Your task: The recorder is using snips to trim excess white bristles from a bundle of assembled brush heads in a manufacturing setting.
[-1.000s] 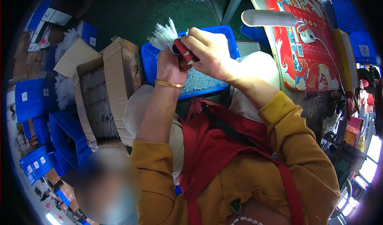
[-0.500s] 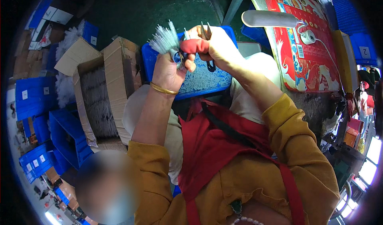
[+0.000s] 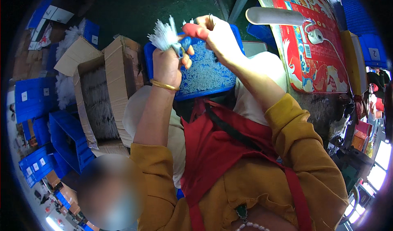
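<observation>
My left hand [image 3: 167, 67] is closed round a bundle of whitish, bristly plastic strips [image 3: 163, 35], which fan out above the fist. Blue covers sit on some of its fingertips. Just to the right, my right hand [image 3: 219, 38] is closed, with a red cover [image 3: 195, 31] on one finger. Dark metal tips of small scissors [image 3: 211, 21] show above its knuckles; the rest is hidden in the hand. Small pale tips show beside the red cover, too small to name. Below both hands, a blue tray [image 3: 192, 95] holds many small translucent plastic pieces [image 3: 208, 73].
An open cardboard box [image 3: 118, 87] with pale bristly strips stands at left, near blue crates [image 3: 67, 137]. On the right, a table bears a red patterned sheet [image 3: 315, 63] and a grey long-headed lamp [image 3: 274, 16]. Another person's blurred head is at lower left.
My right hand has risen slightly away from the left fist, and the scissors have turned so that less of them shows. The left hand and its bundle have shifted slightly left.
</observation>
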Demonstrator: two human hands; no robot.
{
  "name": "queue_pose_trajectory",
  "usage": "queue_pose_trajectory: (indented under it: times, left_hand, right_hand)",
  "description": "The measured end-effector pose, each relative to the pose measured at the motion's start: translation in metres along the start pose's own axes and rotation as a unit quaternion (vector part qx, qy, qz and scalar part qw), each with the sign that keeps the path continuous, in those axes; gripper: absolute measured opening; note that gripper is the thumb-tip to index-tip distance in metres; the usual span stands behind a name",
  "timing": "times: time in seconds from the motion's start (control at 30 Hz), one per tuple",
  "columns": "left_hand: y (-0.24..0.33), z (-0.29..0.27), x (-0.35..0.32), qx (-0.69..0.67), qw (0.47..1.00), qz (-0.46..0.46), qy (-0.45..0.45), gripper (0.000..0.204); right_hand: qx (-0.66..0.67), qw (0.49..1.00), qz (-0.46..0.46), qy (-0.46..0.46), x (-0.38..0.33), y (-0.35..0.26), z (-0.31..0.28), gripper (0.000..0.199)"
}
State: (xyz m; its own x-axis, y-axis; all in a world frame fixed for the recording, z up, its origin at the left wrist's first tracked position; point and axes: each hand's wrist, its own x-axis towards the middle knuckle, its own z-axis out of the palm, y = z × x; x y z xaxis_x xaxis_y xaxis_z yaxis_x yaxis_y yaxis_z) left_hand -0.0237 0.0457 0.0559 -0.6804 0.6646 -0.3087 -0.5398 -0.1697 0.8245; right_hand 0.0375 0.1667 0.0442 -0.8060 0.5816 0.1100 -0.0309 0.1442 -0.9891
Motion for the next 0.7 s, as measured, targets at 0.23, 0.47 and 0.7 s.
queue_pose_trajectory:
  times: [0.23, 0.47, 0.7]
  left_hand:
    - [0.001, -0.001, -0.009, 0.041, 0.998, 0.004, -0.041, 0.02]
    - [0.007, -0.001, -0.009, 0.119, 0.992, 0.028, -0.003, 0.018]
    - [0.006, 0.003, -0.007, 0.102, 0.992, 0.035, 0.058, 0.019]
  right_hand:
    - [0.049, 0.995, 0.059, -0.067, -0.002, -0.028, -0.002, 0.025]
    - [0.03, 0.994, 0.078, -0.076, -0.001, -0.027, -0.004, 0.021]
    - [0.002, 0.995, -0.081, -0.054, -0.009, -0.027, 0.004, 0.011]
